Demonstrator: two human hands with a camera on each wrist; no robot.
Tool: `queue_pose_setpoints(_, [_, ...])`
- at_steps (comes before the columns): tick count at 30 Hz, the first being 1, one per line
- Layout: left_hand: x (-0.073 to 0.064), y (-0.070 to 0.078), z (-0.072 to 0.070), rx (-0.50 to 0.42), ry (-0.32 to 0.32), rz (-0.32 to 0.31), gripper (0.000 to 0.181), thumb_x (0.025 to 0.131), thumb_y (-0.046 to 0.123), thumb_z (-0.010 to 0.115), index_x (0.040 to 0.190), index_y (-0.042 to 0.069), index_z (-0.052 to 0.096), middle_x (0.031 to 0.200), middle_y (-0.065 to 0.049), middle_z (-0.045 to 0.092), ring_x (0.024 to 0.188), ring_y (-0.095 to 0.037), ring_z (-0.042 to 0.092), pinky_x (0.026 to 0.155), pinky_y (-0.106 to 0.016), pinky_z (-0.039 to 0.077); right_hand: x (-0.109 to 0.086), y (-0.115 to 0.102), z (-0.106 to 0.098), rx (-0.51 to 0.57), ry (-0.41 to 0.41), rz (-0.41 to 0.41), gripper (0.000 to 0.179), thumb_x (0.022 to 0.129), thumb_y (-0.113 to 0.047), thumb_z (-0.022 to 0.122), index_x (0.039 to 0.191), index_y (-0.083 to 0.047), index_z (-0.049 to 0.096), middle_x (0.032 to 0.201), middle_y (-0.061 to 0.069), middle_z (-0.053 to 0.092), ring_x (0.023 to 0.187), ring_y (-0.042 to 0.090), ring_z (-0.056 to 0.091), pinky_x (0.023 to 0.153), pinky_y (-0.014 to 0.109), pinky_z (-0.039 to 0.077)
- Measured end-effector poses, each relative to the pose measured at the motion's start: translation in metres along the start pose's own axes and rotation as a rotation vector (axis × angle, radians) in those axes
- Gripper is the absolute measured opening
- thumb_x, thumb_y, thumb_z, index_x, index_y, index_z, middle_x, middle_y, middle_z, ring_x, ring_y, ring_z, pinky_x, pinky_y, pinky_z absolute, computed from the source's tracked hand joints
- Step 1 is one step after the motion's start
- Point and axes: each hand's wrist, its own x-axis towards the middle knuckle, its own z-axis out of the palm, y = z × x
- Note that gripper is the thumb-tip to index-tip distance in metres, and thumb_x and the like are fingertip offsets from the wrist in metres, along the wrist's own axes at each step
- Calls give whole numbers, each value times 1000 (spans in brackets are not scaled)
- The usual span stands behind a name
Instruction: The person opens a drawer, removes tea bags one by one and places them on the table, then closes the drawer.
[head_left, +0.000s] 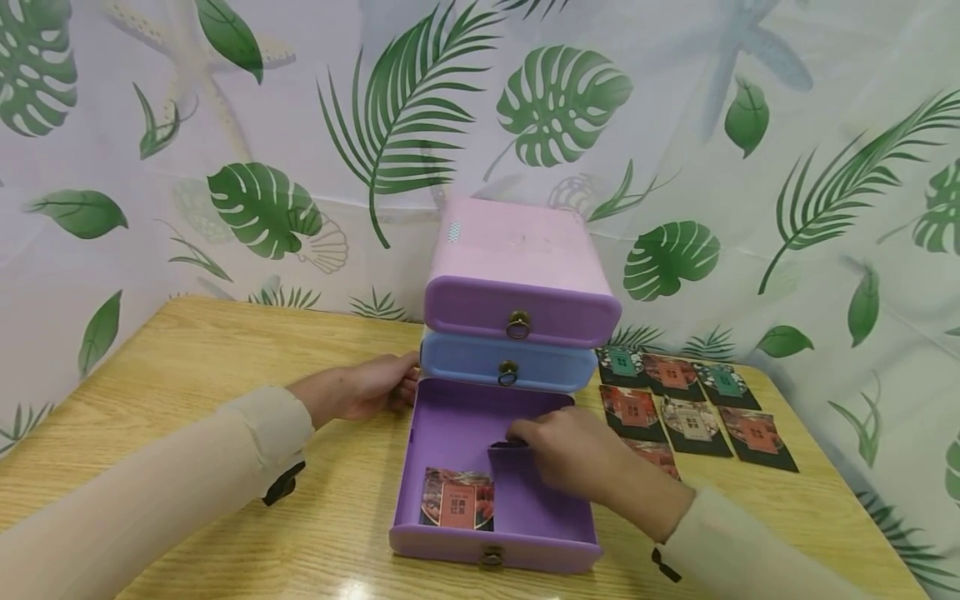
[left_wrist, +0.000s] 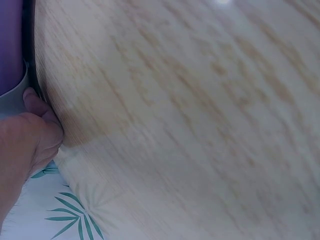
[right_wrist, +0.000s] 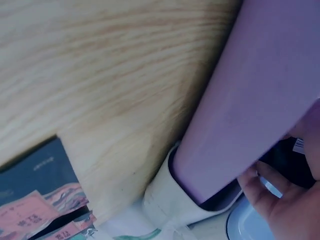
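The bottom purple drawer (head_left: pixel 448 417) of a small stacked drawer unit (head_left: pixel 525 250) is pulled out. Inside it, at the front left, lies a red and black tea sachet (head_left: pixel 459 502). My right hand (head_left: pixel 573 454) reaches into the drawer and pinches another tea sachet (head_left: pixel 510 445), seen nearly edge-on. In the right wrist view this sachet (right_wrist: pixel 286 161) shows its dark side and a small white label, partly covered by the fingers. Fingers of my left hand (head_left: pixel 375 387) touch the unit's left side, beside the blue middle drawer (head_left: pixel 457 357); the left wrist view shows them against its edge.
Several tea sachets (head_left: pixel 693 423), red, green and beige on black, lie in rows on the wooden table (head_left: pixel 330 500) right of the unit. One is partly hidden by my right arm. A leaf-patterned cloth (head_left: pixel 277 125) hangs right behind the table.
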Motion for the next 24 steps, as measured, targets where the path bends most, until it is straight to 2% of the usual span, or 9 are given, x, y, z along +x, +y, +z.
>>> queue_pose_setpoints(7, [0, -1, 0, -11, -2, 8, 45, 108, 38, 31, 73, 14, 46, 68, 6, 43, 68, -9, 45, 70, -23, 38, -12, 4, -10, 15, 105, 8, 27, 79, 3, 71, 102, -11, 73, 74, -1, 71, 57, 9, 61, 47, 24, 45])
queue_pose_setpoints(12, [-1, 0, 0, -9, -8, 9, 44, 108, 36, 30, 75, 13, 48, 69, 5, 45, 69, -9, 46, 71, -23, 39, -22, 10, -17, 30, 136, 22, 27, 78, 3, 73, 101, -11, 73, 72, -2, 68, 54, 4, 54, 48, 21, 42])
queue_pose_setpoints(18, [0, 0, 0, -7, -13, 8, 43, 108, 36, 30, 76, 13, 49, 70, 5, 46, 70, -9, 47, 71, -23, 39, -36, 17, -29, 39, 167, 56, 27, 78, 1, 76, 101, -12, 73, 81, -2, 73, 62, 6, 62, 54, 23, 47])
queue_pose_setpoints(24, [1, -1, -1, -6, -7, 2, 44, 108, 36, 30, 75, 14, 49, 70, 5, 46, 70, -9, 47, 71, -23, 39, -53, 30, -35, 20, 241, 61, 26, 78, -5, 77, 103, -13, 73, 83, -5, 73, 63, 2, 60, 53, 20, 45])
